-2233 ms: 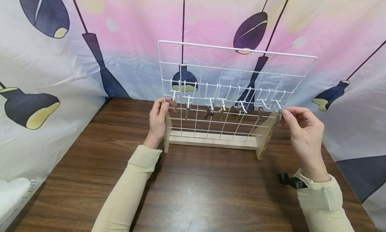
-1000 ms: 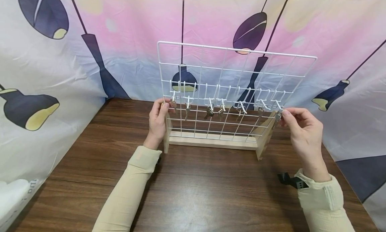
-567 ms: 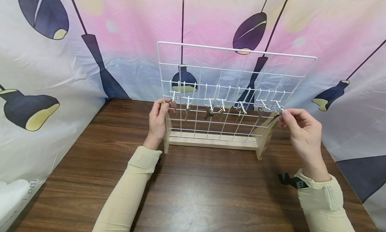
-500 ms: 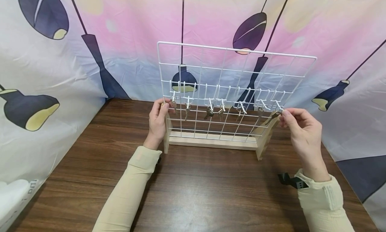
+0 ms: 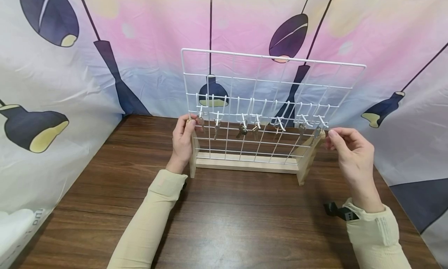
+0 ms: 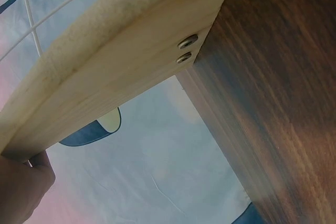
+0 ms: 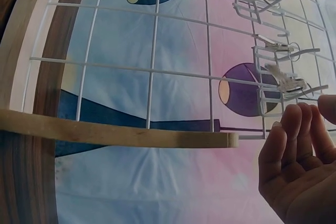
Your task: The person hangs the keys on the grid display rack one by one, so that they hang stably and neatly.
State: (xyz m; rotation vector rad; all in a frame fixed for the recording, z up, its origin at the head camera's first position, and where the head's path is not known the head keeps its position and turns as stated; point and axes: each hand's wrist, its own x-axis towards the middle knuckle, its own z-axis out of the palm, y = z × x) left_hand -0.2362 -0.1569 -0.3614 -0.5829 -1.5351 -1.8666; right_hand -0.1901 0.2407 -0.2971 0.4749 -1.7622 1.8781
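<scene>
A white wire grid rack [image 5: 245,55] stands on a wooden base, with several white hooks across its middle. My left hand [image 5: 182,138] grips the upper end of the rack's left wooden side; in the left wrist view the fingers [image 6: 26,187] are partly cut off. Keys [image 5: 316,133] hang from the rightmost hook. Just right of them is my right hand [image 5: 353,152], thumb and fingers loosely bent, holding nothing. The right wrist view has the same keys [image 7: 289,83] on their hook, apart from the fingertips [image 7: 290,116].
More keys [image 5: 242,131] hang on the other hooks along the row. The rack stands on a dark wooden table [image 5: 224,222]. Printed cloth [image 5: 154,35] surrounds the table at the back and sides. A white packet [image 5: 21,230] lies at the left edge.
My right hand has let go of the rightmost keys and drawn slightly right. Those keys, earlier pinched and slanting, now hang down from the hook. My left hand stays on the rack.
</scene>
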